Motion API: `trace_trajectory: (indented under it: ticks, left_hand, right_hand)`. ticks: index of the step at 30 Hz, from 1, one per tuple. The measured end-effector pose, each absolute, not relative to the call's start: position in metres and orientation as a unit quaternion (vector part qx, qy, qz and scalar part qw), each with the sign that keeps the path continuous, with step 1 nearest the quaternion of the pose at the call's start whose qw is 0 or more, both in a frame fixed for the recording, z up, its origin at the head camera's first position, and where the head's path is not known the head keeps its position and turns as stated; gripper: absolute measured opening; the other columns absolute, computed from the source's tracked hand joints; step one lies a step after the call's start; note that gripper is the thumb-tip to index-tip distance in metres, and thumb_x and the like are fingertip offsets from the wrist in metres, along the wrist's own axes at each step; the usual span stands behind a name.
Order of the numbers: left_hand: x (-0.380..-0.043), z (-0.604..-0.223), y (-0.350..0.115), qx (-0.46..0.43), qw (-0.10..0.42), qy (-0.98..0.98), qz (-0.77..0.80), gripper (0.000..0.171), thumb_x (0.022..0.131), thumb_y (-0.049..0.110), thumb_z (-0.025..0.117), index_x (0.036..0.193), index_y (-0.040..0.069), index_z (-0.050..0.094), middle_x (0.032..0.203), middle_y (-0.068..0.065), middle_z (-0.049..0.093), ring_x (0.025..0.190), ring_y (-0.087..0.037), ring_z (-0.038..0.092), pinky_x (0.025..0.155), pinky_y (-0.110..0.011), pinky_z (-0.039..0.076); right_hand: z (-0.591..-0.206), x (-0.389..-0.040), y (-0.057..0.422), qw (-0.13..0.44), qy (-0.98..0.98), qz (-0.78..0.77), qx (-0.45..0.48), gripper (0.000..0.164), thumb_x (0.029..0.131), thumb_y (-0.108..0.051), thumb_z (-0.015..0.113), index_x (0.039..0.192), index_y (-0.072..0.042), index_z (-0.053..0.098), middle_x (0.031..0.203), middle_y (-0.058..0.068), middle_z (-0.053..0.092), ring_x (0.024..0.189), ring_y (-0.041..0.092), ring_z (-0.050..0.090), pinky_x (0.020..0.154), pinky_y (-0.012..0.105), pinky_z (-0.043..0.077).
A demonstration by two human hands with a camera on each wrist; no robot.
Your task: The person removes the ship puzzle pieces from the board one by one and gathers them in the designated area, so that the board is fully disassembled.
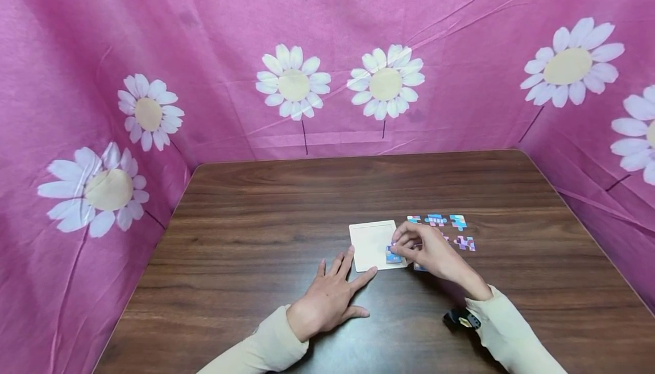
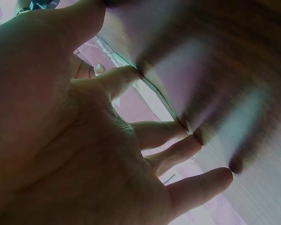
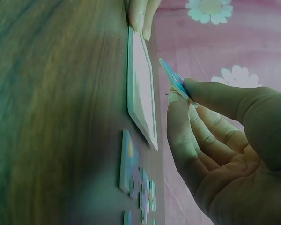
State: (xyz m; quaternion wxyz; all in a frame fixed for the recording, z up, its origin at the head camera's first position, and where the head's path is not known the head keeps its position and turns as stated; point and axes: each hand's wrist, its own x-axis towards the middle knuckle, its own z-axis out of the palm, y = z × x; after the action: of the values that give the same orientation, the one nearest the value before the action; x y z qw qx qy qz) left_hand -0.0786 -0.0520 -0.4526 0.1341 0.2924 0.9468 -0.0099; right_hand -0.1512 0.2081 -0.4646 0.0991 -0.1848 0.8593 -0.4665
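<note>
My right hand (image 1: 432,252) pinches a blue jigsaw piece (image 1: 393,257) between thumb and fingers. In the right wrist view that piece (image 3: 173,79) is tilted and raised off the shallow, pale puzzle tray (image 3: 141,79). Seen from the head, the piece overlaps the right part of the tray (image 1: 367,246). My left hand (image 1: 328,300) lies spread with straight fingers at the tray's lower left, fingertips right at its edge. The left wrist view shows the left palm (image 2: 79,150) from below, with fingertips down at the tabletop.
Several loose jigsaw pieces (image 1: 465,242) lie right of the tray, partly hidden behind my right hand. A black wrist device (image 1: 461,320) sits by the right sleeve. The brown wooden table (image 1: 245,220) is bordered by a pink curtain (image 1: 215,33) with white flowers.
</note>
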Motion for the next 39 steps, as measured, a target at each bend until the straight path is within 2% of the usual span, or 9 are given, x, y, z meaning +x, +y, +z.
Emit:
trace_trajectory:
  ticks: [9,16,22,31,39]
  left_hand:
    - [-0.079,-0.452,-0.053,0.291,0.136,0.947,-0.003,0.081,0.094,0.07,0.056,0.164,0.047,0.024,0.174,-0.018,0.021,0.156,-0.032,0.037,0.117,-0.059,0.043]
    - [-0.079,-0.452,-0.053,0.294,0.136,0.946,0.001,0.08,0.094,0.07,0.056,0.164,0.046,0.025,0.174,-0.019,0.02,0.157,-0.032,0.035,0.118,-0.06,0.042]
    - [-0.08,-0.452,-0.052,0.293,0.141,0.946,0.0,0.08,0.095,0.069,0.054,0.165,0.046,0.023,0.175,-0.018,0.018,0.158,-0.032,0.033,0.119,-0.059,0.041]
    - [-0.079,-0.452,-0.053,0.292,0.13,0.947,0.001,0.08,0.093,0.069,0.057,0.164,0.045,0.026,0.173,-0.019,0.023,0.156,-0.033,0.037,0.118,-0.059,0.042]
    - [-0.078,-0.453,-0.052,0.289,0.136,0.948,0.0,0.081,0.093,0.069,0.057,0.164,0.046,0.025,0.174,-0.018,0.021,0.157,-0.033,0.036,0.118,-0.059,0.042]
  right_hand:
    - [-0.466,-0.148,0.226,0.06,0.871,-0.453,-0.179,0.009,0.095,-0.013,0.076,0.102,-0.013,0.07,0.089,-0.002,0.077,0.079,0.007,0.072,0.07,0.025,0.059]
    - [-0.466,-0.142,0.248,0.039,0.881,-0.443,-0.159,0.01,0.093,-0.009,0.078,0.099,-0.01,0.07,0.088,0.001,0.077,0.08,0.001,0.07,0.068,0.024,0.058]
    - [-0.464,-0.135,0.269,0.011,0.899,-0.417,-0.137,0.009,0.094,-0.012,0.078,0.1,-0.011,0.071,0.09,0.001,0.078,0.08,-0.002,0.068,0.066,0.023,0.057]
    - [-0.466,-0.125,0.296,0.026,0.896,-0.431,-0.104,0.01,0.097,-0.015,0.075,0.103,-0.009,0.07,0.089,0.008,0.078,0.068,0.006,0.07,0.052,0.031,0.056]
    - [-0.466,-0.119,0.316,0.009,0.904,-0.418,-0.087,0.01,0.096,-0.014,0.075,0.102,-0.008,0.069,0.087,0.008,0.077,0.063,0.007,0.067,0.05,0.032,0.057]
